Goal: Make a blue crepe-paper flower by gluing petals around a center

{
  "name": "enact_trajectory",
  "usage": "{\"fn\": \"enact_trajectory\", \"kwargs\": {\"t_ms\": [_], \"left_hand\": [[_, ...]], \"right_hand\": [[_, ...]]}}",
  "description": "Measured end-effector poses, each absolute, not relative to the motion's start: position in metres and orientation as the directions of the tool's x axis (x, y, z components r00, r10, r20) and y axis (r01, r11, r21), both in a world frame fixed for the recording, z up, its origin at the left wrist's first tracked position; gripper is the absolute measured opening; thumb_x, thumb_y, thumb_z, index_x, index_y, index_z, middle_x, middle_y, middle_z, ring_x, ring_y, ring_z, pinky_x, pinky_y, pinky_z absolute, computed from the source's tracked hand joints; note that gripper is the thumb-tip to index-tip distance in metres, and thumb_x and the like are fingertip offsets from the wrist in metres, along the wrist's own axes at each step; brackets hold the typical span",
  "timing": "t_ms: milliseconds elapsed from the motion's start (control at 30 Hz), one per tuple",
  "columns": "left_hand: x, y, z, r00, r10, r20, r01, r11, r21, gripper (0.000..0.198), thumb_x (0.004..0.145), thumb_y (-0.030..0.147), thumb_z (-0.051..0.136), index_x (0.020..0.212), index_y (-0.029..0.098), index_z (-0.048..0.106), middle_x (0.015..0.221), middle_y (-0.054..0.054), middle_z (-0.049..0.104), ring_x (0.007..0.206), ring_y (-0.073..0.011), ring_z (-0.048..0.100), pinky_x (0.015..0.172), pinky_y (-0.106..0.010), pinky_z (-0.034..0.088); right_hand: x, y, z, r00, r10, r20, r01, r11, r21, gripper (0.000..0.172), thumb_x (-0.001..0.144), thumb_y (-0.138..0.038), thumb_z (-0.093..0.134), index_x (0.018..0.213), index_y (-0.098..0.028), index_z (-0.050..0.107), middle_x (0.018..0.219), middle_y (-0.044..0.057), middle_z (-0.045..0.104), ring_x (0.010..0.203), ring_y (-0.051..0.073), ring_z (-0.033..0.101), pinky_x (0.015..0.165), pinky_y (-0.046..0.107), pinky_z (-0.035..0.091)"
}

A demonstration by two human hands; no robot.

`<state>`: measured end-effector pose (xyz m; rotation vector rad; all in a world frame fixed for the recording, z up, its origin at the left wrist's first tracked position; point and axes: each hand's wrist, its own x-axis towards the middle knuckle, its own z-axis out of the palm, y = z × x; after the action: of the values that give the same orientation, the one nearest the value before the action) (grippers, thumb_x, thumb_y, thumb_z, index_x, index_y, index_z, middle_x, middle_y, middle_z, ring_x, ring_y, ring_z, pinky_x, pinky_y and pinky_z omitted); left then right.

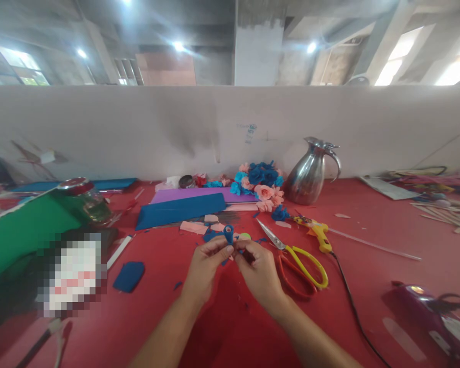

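Observation:
Both my hands meet over the red table (368, 276) near its middle. My left hand (206, 268) pinches a small rolled piece of blue foam (228, 233), which stands up above my fingertips. My right hand (259, 273) is closed too, its fingertips pressed against the lower end of the same blue roll. Just beyond my hands lie small blue and pink foam scraps (199, 228).
Yellow-handled scissors (297, 258) and a yellow glue gun (319, 234) with a black cord lie right of my hands. Behind are blue and purple foam sheets (180, 210), a heap of foam roses (261, 184), a steel jug (309, 171), a glass jar (83, 199), and a blue foam piece (129, 276).

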<state>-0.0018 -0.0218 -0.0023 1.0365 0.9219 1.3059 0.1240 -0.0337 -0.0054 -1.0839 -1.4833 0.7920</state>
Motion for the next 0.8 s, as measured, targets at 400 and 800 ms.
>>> {"fn": "enact_trajectory", "kwargs": {"t_ms": [400, 800], "left_hand": [[-0.0015, -0.022, -0.0015, 0.054, 0.997, 0.047, -0.192, -0.036, 0.981, 0.013, 0.067, 0.022, 0.072, 0.078, 0.021, 0.078, 0.085, -0.003, 0.073, 0.089, -0.0205, 0.062, 0.085, -0.03, 0.043], [-0.0009, -0.0203, -0.0016, -0.016, 0.999, 0.031, -0.203, -0.033, 0.979, 0.01, 0.072, 0.028, 0.069, 0.073, 0.018, 0.071, 0.067, 0.0, 0.065, 0.068, -0.014, 0.056, 0.07, -0.025, 0.043]], "right_hand": [[0.1264, -0.0304, -0.011, 0.011, 0.927, 0.376, 0.244, 0.362, -0.9, 0.013, 0.079, -0.016, 0.053, 0.081, -0.018, 0.066, 0.081, 0.004, 0.071, 0.07, 0.017, 0.063, 0.064, 0.026, 0.047], [0.132, -0.0273, -0.0055, 0.081, 0.961, 0.263, 0.196, 0.244, -0.95, 0.017, 0.084, -0.029, 0.053, 0.089, -0.018, 0.065, 0.074, 0.003, 0.067, 0.054, 0.014, 0.056, 0.052, 0.025, 0.042]]}}
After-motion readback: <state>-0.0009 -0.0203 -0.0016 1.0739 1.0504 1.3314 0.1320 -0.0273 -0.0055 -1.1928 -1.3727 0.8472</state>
